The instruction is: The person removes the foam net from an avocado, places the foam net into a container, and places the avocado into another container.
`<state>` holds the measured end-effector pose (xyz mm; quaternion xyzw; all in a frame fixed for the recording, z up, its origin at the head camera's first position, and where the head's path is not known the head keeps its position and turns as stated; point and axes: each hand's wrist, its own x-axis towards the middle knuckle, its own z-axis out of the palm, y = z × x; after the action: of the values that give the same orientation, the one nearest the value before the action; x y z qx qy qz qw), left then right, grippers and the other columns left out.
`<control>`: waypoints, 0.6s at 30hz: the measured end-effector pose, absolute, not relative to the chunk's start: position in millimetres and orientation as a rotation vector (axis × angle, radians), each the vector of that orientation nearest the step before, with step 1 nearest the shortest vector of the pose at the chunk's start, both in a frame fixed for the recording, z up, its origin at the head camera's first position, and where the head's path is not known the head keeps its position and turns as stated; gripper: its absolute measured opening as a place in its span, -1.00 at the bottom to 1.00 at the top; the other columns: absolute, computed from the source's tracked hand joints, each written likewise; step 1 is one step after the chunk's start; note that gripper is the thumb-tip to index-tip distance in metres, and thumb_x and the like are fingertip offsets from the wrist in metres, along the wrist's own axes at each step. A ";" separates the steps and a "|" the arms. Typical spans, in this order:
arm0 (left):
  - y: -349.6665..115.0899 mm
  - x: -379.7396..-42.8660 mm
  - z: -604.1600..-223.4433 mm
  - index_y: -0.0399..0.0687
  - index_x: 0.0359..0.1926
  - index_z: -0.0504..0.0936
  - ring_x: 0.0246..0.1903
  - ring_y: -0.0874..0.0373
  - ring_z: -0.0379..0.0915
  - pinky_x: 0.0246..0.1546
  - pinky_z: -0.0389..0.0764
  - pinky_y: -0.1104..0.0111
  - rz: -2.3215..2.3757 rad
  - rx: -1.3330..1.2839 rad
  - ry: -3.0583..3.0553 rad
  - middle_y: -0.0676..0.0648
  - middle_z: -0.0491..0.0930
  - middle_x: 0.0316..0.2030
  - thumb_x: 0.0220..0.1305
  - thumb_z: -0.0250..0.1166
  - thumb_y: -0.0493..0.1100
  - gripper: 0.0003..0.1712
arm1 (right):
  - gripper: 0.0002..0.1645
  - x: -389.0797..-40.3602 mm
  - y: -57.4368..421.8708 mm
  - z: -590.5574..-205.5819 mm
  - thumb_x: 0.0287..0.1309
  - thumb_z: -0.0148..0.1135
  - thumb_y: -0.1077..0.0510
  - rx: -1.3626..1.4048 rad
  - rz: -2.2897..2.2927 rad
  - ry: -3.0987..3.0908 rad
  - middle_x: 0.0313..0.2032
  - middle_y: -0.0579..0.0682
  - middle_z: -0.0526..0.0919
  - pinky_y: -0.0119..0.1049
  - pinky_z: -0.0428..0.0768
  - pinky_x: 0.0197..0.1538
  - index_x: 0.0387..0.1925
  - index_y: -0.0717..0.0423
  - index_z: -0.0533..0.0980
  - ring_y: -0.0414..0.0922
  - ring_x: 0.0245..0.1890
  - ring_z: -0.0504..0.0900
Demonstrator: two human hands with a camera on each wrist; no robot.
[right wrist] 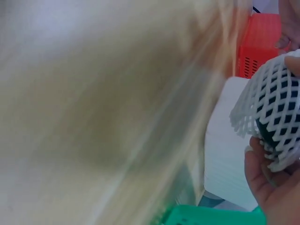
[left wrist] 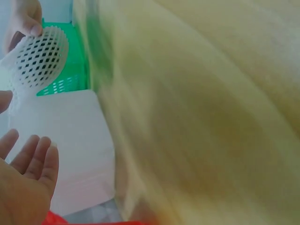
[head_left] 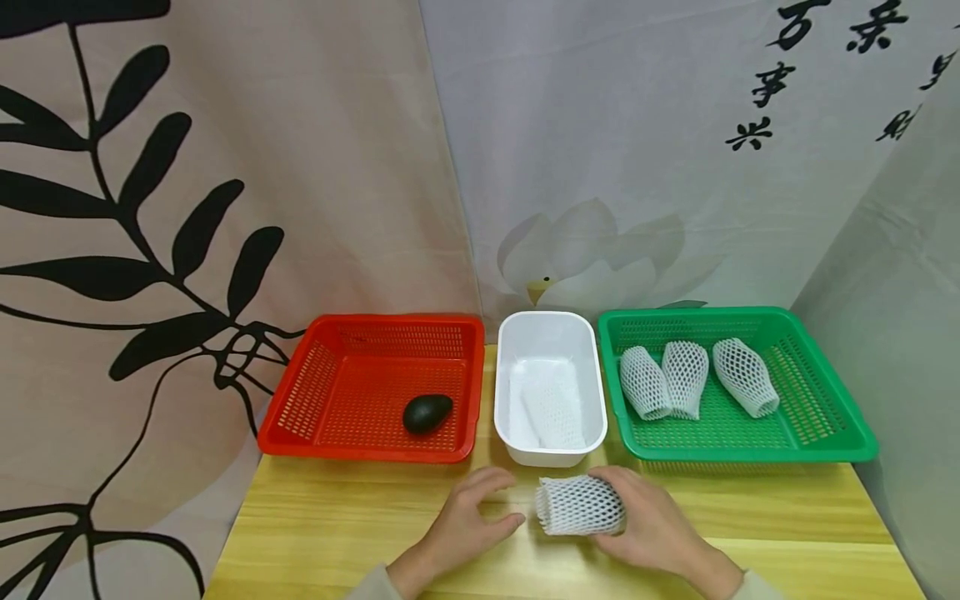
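Observation:
In the head view my right hand (head_left: 660, 529) grips a white foam net sleeve (head_left: 581, 506) above the table, in front of the white tub. Dark green shows through its mesh and at one end in the right wrist view, where a dark fruit (right wrist: 266, 133) like an avocado sits inside the net. My left hand (head_left: 471, 518) is just left of the sleeve, thumb and fingers spread, touching nothing. Palm and loosely bent fingers of that left hand (left wrist: 28, 183) show in the left wrist view. A bare avocado (head_left: 427, 413) lies in the red basket (head_left: 367, 350).
Between the red and green baskets stands a white tub (head_left: 551, 457) with pale netting (head_left: 553, 412) in it. The green basket (head_left: 817, 375) on the right holds three net-sleeved pieces (head_left: 746, 377). All three containers stand along the back of the wooden table (head_left: 787, 517), before a cloth backdrop.

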<state>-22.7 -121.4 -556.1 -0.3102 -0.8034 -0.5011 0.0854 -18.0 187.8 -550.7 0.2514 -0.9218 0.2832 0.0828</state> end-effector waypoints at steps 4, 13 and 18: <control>-119.3 -22.2 -563.2 -0.15 0.04 0.72 0.01 0.09 0.62 0.07 0.65 0.32 -1.488 -0.920 -2.408 -0.06 0.70 -0.01 0.06 0.60 -0.36 -0.53 | -0.01 -17.4 182.9 -557.5 -0.41 0.75 -0.02 0.722 0.867 -2.792 0.06 -0.16 0.68 -0.10 0.70 -0.02 0.20 0.08 0.56 -0.19 -0.05 0.65; -114.5 -21.6 -578.1 -0.20 0.01 0.75 -0.02 0.11 0.64 0.00 0.70 0.19 -1.578 -0.828 -2.518 -0.09 0.72 -0.03 0.11 0.59 -0.32 -0.60 | -0.02 -19.8 172.6 -568.8 -0.30 0.73 -0.07 0.706 0.880 -2.878 0.06 -0.11 0.67 -0.03 0.70 0.03 0.23 0.11 0.53 -0.12 0.00 0.65; -110.8 -21.3 -582.5 -0.13 0.01 0.77 0.01 0.15 0.63 0.07 0.66 0.27 -1.570 -0.789 -2.593 -0.02 0.72 -0.02 0.11 0.59 -0.31 -0.60 | -0.01 -20.1 168.7 -575.3 -0.28 0.75 -0.07 0.710 0.894 -2.901 0.06 -0.09 0.66 -0.03 0.69 0.06 0.23 0.14 0.52 -0.12 0.01 0.65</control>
<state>-21.3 -110.8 -582.5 -0.2518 -0.8278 -0.5013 0.0044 -20.1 168.7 -575.3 0.2277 -0.9305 0.2868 0.0122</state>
